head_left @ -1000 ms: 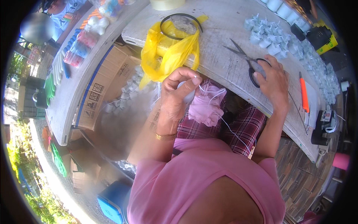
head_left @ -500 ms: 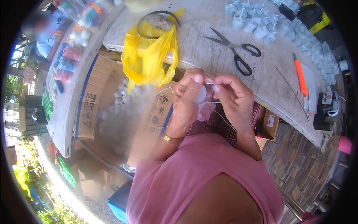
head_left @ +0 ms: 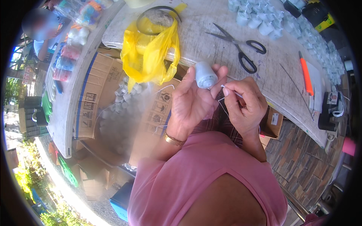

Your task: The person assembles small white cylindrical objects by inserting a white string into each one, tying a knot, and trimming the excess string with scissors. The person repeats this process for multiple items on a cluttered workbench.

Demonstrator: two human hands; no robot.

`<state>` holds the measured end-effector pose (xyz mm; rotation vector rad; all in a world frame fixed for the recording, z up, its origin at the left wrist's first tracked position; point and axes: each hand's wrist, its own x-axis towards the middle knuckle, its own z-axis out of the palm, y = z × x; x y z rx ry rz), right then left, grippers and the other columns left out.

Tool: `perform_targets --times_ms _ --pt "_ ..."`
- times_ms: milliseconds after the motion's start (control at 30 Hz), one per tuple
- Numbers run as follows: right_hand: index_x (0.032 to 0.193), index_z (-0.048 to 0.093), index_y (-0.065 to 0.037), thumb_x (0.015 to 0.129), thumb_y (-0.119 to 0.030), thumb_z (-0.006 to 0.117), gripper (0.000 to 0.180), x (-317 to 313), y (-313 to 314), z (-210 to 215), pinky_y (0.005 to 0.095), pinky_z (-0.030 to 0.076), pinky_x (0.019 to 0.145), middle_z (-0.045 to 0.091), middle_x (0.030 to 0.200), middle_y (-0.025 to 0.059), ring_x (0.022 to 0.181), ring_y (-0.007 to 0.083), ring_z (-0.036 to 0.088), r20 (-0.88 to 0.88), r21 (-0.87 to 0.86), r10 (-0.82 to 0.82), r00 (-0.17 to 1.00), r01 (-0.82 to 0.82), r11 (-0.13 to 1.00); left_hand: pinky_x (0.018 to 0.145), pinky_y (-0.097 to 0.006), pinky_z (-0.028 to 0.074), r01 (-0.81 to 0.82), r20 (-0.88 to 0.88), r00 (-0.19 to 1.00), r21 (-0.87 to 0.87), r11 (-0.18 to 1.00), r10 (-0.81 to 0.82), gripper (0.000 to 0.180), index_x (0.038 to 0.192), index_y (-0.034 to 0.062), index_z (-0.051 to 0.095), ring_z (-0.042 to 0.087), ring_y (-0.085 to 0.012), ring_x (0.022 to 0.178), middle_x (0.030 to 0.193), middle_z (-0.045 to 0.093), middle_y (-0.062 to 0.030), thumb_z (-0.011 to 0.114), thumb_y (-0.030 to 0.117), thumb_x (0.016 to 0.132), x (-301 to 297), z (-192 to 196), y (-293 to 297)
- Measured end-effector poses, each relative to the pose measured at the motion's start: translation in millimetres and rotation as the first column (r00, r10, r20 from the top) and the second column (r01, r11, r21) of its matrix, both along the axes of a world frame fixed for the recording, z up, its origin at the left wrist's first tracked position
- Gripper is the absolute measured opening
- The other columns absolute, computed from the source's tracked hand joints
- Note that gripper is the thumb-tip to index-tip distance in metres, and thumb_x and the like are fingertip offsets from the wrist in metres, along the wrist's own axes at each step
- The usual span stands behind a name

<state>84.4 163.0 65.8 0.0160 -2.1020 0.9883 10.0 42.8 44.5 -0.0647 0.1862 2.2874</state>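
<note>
The left hand [head_left: 192,103] is pinching a small pale-blue cup [head_left: 205,74] between thumb and fingertips, held above the lap; the right hand [head_left: 245,103] is gripping a thin white thread [head_left: 230,87] just beside it. Farther off, black-handled scissors [head_left: 241,47], a yellow plastic bag [head_left: 151,52] and an orange pen [head_left: 306,73] are lying on the white table [head_left: 279,86].

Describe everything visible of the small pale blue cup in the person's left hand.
The cup is small, pale blue and rounded, looking like thin plastic or foam. It lies tilted, pinched between the left hand's thumb and fingers, held in the air in front of the table edge. The right hand holds a thin white thread or wire beside it; whether that touches the cup is unclear.
</note>
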Motion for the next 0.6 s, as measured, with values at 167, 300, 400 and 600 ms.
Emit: perform_targets --times_ms 167,300,400,600 --pt "0.084 0.064 -0.006 0.074 0.002 0.069 0.014 -2 -4 -4 0.0285 0.044 0.047 0.058 0.073 0.0053 0.054 0.0162 0.057 -0.052 0.074 -0.021 0.998 0.025 0.997 0.105 -0.041 0.039 0.038 0.005 0.999 0.014 0.999 -0.038 0.030 0.115 0.0073 0.052 0.048 -0.0306 0.125 0.119 0.057 -0.0159 0.053 0.032 0.098 5 1 -1" --pt "0.082 0.063 -0.007 0.073 0.000 0.069 0.013 -4 -5 -2 0.0297 0.042 0.045 0.054 0.070 0.0054 0.053 0.0178 0.055 -0.063 0.104 -0.034 0.997 0.040 0.994 0.097 -0.041 0.043 -0.008 -0.054 0.999 0.004 1.000 0.008 0.028 0.118 0.0123 0.051 0.049 -0.0302 0.124 0.114 0.057 -0.0132 0.053 0.032 0.098 10 3 2" --pt "0.082 0.062 -0.007 0.073 0.000 0.069 0.013 -3 -7 0 0.0303 0.041 0.045 0.052 0.069 0.0053 0.052 0.0188 0.054 -0.050 0.112 -0.040 0.998 0.045 0.993 0.100 -0.043 0.045 -0.033 -0.127 0.991 0.081 0.996 0.043 0.032 0.124 0.0101 0.048 0.046 -0.0331 0.127 0.118 0.055 -0.0148 0.049 0.030 0.099 11 -5 1" --pt "0.081 0.061 -0.007 0.072 0.000 0.069 0.014 -3 -7 0 0.0313 0.041 0.045 0.051 0.069 0.0049 0.051 0.0190 0.053 -0.029 0.120 -0.056 0.998 0.059 0.991 0.092 -0.039 0.047 -0.098 -0.189 0.978 -0.025 0.995 0.092 0.032 0.126 0.0132 0.044 0.048 -0.0328 0.124 0.115 0.055 -0.0117 0.053 0.027 0.098 13 3 3"
